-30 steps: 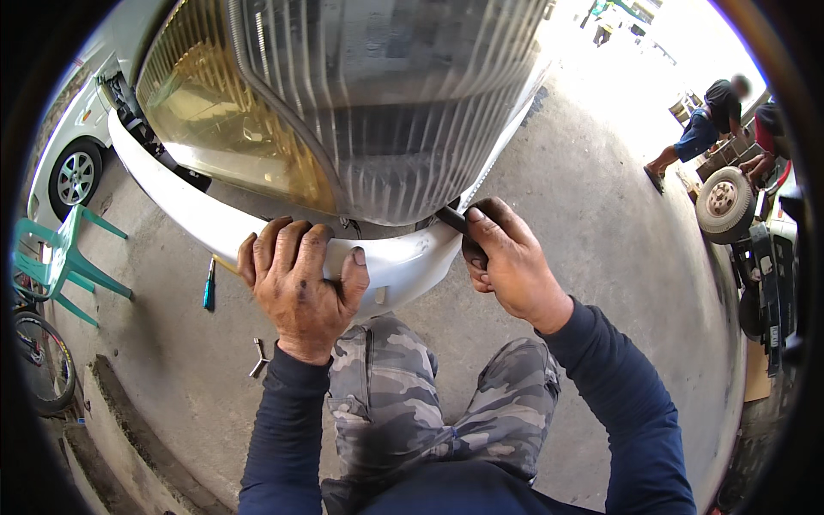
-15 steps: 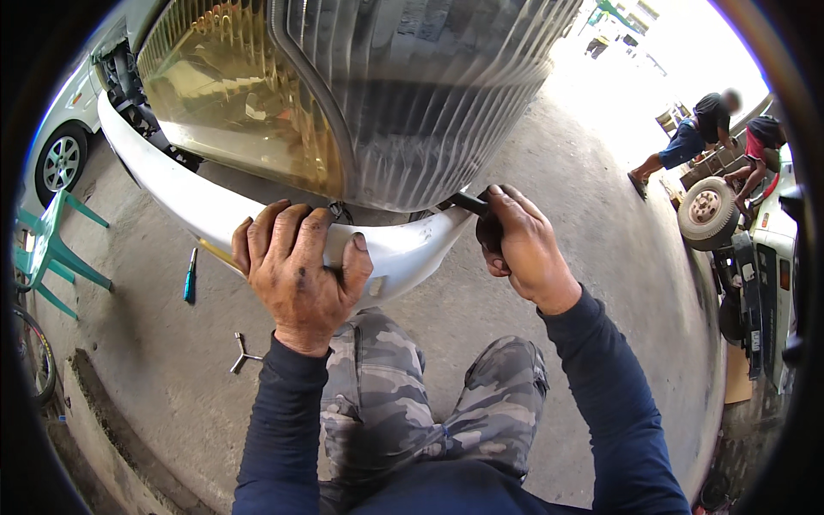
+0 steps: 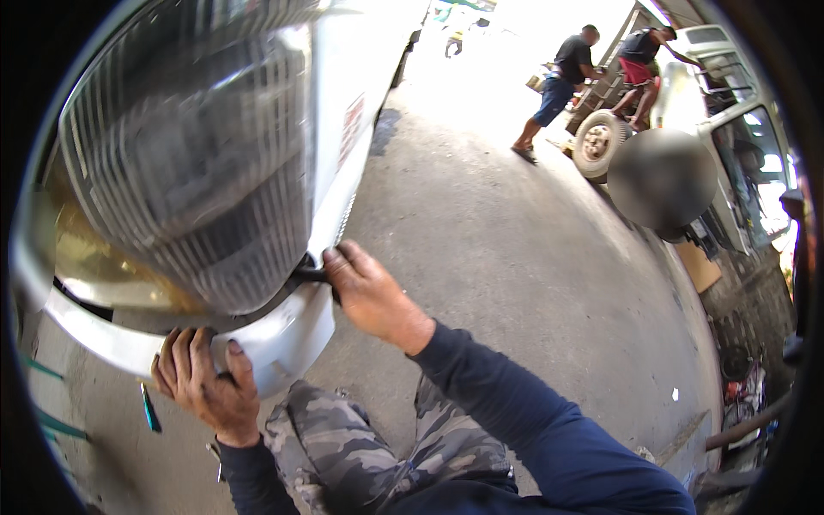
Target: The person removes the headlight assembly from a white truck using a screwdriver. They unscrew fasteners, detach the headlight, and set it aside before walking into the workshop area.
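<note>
- Headlamp [image 3: 223,172], white trim [image 3: 296,330] and both grips sit farther left and lower in the view than half a second ago; the co-workers [image 3: 562,81] beyond the right grip also shift left, so this reads as a turn of the head to the right rather than parts sliding.
- Left grip [image 3: 206,386] hooks over the upper edge of the trim, fingers on top and thumb spread toward the right grip; what its palm presses underneath is hidden.
- Right grip [image 3: 369,296] clasps a dark bar [image 3: 309,275] between thumb and fingers at the trim's right end; the bar's far end reaches the lamp's lower corner, just left of this grip, and its inner tip cannot be made out.
- White trim curves from beside the right grip, beneath the left grip and on toward the left; the headlamp stands above and between both grips, its amber lens [image 3: 103,266] up and left of the left grip.
- Both grips keep their places on trim and bar through the turn; judged from that, the work at the lamp corner carries on without a change of hold, and the side panel [image 3: 352,112] above the right grip shows more fully.
- Left of the left grip, a blue-handled tool [image 3: 149,410] lies on the floor [image 3: 481,292]; green chair legs [image 3: 64,425] stand farther out.
</note>
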A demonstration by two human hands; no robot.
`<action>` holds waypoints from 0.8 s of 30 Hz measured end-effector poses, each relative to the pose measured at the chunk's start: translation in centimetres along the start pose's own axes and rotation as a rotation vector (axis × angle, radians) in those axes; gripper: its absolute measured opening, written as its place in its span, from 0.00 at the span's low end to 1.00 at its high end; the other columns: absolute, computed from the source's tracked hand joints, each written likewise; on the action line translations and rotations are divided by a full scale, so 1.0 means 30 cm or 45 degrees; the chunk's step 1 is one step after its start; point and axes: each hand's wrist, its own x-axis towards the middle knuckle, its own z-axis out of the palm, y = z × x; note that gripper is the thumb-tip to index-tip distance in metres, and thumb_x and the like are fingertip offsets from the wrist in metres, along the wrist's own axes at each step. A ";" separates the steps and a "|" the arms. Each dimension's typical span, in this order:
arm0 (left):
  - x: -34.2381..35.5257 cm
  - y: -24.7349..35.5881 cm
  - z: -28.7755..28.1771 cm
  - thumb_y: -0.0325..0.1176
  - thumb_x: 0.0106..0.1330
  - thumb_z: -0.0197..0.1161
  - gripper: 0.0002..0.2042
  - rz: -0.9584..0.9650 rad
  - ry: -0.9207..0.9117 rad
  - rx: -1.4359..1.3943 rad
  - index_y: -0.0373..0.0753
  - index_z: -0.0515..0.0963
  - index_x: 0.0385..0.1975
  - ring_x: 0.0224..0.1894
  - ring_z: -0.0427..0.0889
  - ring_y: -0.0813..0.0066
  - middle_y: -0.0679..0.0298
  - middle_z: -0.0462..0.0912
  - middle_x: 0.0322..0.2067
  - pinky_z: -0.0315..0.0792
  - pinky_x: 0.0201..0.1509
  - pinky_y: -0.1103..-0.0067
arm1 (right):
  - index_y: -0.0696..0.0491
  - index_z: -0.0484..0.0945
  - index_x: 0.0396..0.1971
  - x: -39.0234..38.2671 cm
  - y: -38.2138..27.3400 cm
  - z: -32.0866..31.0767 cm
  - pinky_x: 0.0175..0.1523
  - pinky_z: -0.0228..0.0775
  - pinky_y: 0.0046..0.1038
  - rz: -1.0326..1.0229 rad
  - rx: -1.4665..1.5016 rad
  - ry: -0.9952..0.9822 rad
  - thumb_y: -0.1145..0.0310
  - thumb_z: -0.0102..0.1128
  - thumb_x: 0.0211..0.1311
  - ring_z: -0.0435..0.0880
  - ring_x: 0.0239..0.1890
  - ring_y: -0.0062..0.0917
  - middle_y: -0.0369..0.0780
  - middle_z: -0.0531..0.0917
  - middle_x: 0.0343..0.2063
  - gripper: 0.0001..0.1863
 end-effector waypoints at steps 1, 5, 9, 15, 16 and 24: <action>0.008 0.016 0.010 0.51 0.73 0.54 0.23 -0.020 -0.021 -0.010 0.33 0.83 0.42 0.55 0.79 0.51 0.53 0.85 0.45 0.62 0.68 0.58 | 0.64 0.73 0.53 -0.004 -0.010 -0.009 0.50 0.74 0.28 -0.073 0.064 0.036 0.70 0.54 0.77 0.79 0.42 0.25 0.43 0.80 0.37 0.13; 0.009 0.031 0.014 0.53 0.72 0.53 0.24 -0.054 -0.056 0.018 0.35 0.83 0.44 0.57 0.79 0.51 0.54 0.84 0.46 0.61 0.68 0.57 | 0.62 0.71 0.53 -0.053 -0.023 0.018 0.53 0.74 0.28 -0.425 -0.058 0.079 0.75 0.52 0.76 0.80 0.44 0.25 0.43 0.81 0.39 0.11; -0.006 0.046 0.020 0.54 0.74 0.50 0.25 -0.048 -0.096 0.034 0.36 0.84 0.43 0.57 0.79 0.52 0.55 0.85 0.46 0.62 0.68 0.57 | 0.60 0.70 0.54 -0.080 -0.018 -0.008 0.56 0.73 0.31 -0.499 0.115 0.055 0.73 0.49 0.78 0.81 0.48 0.28 0.45 0.81 0.41 0.11; -0.001 0.080 0.005 0.54 0.74 0.50 0.25 0.002 -0.016 0.037 0.36 0.84 0.43 0.57 0.79 0.52 0.55 0.85 0.46 0.63 0.68 0.57 | 0.59 0.70 0.52 -0.079 -0.017 -0.040 0.54 0.73 0.37 -0.231 0.058 0.084 0.66 0.47 0.80 0.80 0.45 0.37 0.51 0.82 0.42 0.12; 0.005 0.078 0.004 0.54 0.74 0.51 0.25 -0.024 -0.053 0.021 0.35 0.84 0.43 0.57 0.79 0.52 0.55 0.85 0.46 0.63 0.68 0.57 | 0.59 0.69 0.52 -0.070 -0.008 -0.029 0.53 0.73 0.39 -0.251 0.044 0.048 0.66 0.48 0.80 0.81 0.43 0.41 0.54 0.82 0.40 0.12; -0.038 -0.098 -0.023 0.47 0.58 0.64 0.19 -0.052 0.041 -0.073 0.36 0.85 0.36 0.52 0.82 0.53 0.56 0.86 0.41 0.64 0.65 0.59 | 0.60 0.70 0.52 -0.091 0.026 0.135 0.51 0.73 0.30 -0.232 0.037 0.112 0.69 0.48 0.81 0.77 0.42 0.26 0.42 0.78 0.38 0.10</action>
